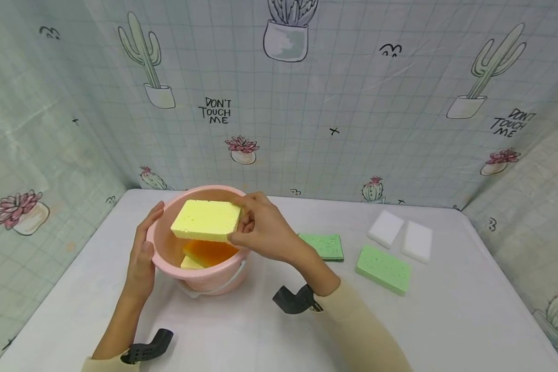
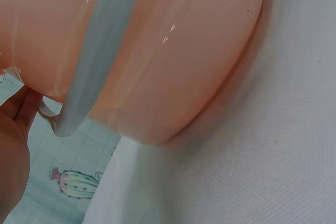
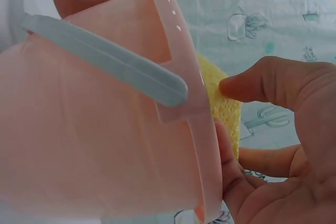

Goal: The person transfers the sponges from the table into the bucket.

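My right hand (image 1: 272, 230) pinches a yellow sponge (image 1: 206, 219) by its right end, thumb below and fingers above. The sponge is held over the mouth of a pink bucket (image 1: 197, 271), slightly tilted. In the right wrist view the sponge (image 3: 223, 111) shows partly behind the bucket's rim. Inside the bucket lie an orange sponge (image 1: 211, 253) and another yellow piece (image 1: 190, 263), partly covered. My left hand (image 1: 141, 258) rests against the bucket's left outer side, its fingers stretched along the rim. The bucket's pale handle (image 2: 102, 51) hangs down on the near side.
On the white table (image 1: 269, 330), right of the bucket, lie a dark-edged green sponge (image 1: 323, 246), a light green sponge (image 1: 383, 268) and two white sponges, one (image 1: 386, 229) left of the other (image 1: 417, 241). A cactus-print curtain (image 1: 307, 113) hangs behind and at both sides.
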The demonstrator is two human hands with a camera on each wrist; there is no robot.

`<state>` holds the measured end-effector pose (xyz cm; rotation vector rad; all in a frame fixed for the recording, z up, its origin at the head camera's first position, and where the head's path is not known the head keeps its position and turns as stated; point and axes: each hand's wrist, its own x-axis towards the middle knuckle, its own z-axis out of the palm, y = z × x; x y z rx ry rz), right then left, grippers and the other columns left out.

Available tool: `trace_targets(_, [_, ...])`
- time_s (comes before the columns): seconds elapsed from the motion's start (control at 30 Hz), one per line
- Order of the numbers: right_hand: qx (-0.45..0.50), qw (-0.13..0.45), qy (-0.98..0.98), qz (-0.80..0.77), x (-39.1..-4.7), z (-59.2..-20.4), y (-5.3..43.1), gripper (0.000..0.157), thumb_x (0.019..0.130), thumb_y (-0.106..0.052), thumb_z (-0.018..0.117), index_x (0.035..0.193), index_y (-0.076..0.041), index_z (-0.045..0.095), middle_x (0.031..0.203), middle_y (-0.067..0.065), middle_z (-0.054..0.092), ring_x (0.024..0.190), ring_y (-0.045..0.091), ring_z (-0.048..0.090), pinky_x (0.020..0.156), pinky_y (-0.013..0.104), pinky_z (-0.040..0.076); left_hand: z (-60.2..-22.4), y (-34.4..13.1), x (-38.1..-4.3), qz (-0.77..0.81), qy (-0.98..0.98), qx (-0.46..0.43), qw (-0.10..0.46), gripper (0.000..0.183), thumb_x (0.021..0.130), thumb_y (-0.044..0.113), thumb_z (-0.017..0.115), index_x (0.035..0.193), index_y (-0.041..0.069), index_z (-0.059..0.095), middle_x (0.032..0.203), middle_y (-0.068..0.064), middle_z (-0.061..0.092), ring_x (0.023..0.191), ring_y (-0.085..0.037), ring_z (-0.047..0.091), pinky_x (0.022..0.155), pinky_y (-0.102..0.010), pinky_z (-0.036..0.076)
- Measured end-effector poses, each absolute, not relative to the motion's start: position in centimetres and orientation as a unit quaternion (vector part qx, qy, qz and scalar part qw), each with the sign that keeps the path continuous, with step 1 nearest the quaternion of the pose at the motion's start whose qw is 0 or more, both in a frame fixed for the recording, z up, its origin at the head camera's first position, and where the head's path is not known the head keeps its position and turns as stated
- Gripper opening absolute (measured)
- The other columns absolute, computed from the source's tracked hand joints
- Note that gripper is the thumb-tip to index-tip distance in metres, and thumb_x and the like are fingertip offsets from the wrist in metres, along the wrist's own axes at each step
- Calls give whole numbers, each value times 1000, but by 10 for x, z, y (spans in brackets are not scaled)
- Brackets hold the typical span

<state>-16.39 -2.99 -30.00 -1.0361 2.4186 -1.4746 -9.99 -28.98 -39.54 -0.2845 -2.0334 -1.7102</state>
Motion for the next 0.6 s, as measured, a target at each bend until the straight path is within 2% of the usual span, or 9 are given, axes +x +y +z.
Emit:
trace_targets(0.3, [-358,80,829,-423,-160,-296,-45,61,75,-8,69,132,2,50,112,9,44,74,11,54,63,18,49,-395,-289,-101,-634,-730,-107,229,59,94,38,45,146,9,36,155,0,25,141,-24,19,101,-20,36])
trace_targets(0.43, [-370,76,837,-396,-159,-295,-50,59,75,-11,69,130,2,51,114,9,46,82,14,52,63,19,48,-396,-290,-101,-630,-734,-111,230,59,94,38,44,146,10,36,156,-2,24,142,-24,19,103,-21,34])
trace_targets(0.6, [-387,68,835,-386,-162,-294,-56,48,74,-11,70,119,-3,56,116,7,51,96,14,45,65,19,45,-397,-293,-102,-625,-733,-123,238,60,95,39,43,146,9,35,156,-4,23,142,-24,18,107,-24,31])
